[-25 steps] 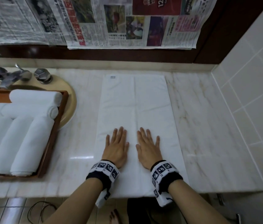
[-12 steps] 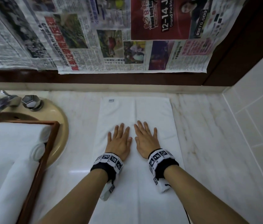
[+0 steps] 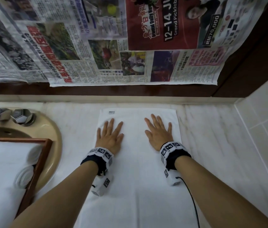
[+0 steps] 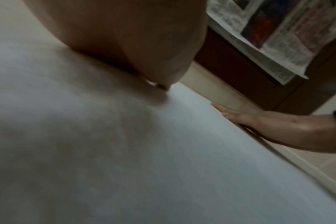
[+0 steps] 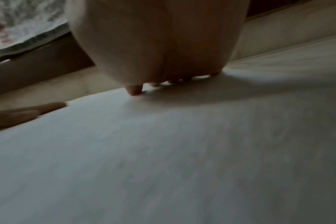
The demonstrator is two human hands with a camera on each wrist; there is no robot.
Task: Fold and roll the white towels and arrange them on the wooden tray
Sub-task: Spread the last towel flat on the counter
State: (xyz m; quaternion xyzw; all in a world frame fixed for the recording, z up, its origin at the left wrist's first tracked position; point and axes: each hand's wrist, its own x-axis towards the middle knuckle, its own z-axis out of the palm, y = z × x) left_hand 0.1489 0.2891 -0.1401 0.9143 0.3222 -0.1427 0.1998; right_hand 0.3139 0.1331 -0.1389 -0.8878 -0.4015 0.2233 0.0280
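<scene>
A long white towel lies flat on the marble counter, folded lengthwise, with a small label at its far left corner. My left hand lies palm down on its far left part, fingers straight and spread. My right hand lies flat on the far right part, near the towel's right edge. Both wrist views show a palm pressed on white cloth. The wooden tray at the left holds several rolled white towels.
A beige sink basin with a chrome tap lies under the tray at the far left. Newspaper sheets hang over the dark wall behind the counter. White tiles form the right wall. Bare marble lies right of the towel.
Both hands have slid away from me along the towel to its far end and spread apart toward its side edges. The head view has tilted upward.
</scene>
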